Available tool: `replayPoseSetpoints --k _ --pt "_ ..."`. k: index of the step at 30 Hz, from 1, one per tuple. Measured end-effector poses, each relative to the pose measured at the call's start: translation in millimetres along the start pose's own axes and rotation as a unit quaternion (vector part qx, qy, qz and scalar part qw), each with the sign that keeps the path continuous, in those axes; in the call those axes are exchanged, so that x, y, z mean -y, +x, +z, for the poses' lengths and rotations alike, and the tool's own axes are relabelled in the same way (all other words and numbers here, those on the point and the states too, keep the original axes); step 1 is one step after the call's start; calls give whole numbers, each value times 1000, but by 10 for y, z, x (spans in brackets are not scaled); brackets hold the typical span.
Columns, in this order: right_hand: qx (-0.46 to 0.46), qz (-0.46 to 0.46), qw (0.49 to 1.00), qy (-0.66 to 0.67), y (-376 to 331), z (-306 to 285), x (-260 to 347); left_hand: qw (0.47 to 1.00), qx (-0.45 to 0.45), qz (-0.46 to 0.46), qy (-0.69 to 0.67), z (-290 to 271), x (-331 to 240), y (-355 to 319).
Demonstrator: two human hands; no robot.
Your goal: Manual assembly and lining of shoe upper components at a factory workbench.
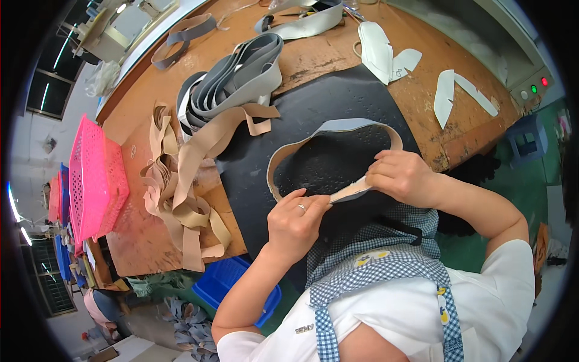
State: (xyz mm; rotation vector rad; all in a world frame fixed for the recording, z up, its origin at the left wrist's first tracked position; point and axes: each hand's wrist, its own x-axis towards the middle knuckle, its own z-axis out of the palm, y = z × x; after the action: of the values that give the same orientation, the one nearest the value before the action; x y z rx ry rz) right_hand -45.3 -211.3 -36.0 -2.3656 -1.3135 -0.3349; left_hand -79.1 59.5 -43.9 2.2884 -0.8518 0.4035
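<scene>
A looped strip (348,125), grey on one face and beige on the other, is stretched between my two hands above a black mat (322,96). My left hand (294,222), with a ring on one finger, pinches the near edge of the loop at its left. At the near right, my right hand (401,176) grips the same strip, fingers pressed together over it. Between the hands, the beige face of the strip shows, with a grey edge below. The far part of the loop stands on its edge over the mat.
Folded grey strips (235,81) are piled beyond the loop, with tangled beige strips (172,181) to the left. White pattern pieces (375,51) lie at the far right of the wooden table (129,241). A pink basket (96,181) stands left; a blue bin (217,277) sits below.
</scene>
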Motion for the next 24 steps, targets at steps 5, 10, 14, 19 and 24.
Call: replayPoseSetpoints --k 5,10,14,19,24 --pt "59 38 984 166 163 -237 -78 999 21 -26 -27 -244 84 120" --pt "92 29 978 183 265 -268 -75 997 65 -11 -31 -396 151 129" --pt "115 40 974 192 398 -406 152 988 58 -14 -146 -374 -152 256" --pt "-312 143 937 64 529 -687 222 984 19 9 -178 -911 -311 686" --pt "-270 295 910 107 251 -272 25 982 -172 -70 -11 -1595 287 1814"
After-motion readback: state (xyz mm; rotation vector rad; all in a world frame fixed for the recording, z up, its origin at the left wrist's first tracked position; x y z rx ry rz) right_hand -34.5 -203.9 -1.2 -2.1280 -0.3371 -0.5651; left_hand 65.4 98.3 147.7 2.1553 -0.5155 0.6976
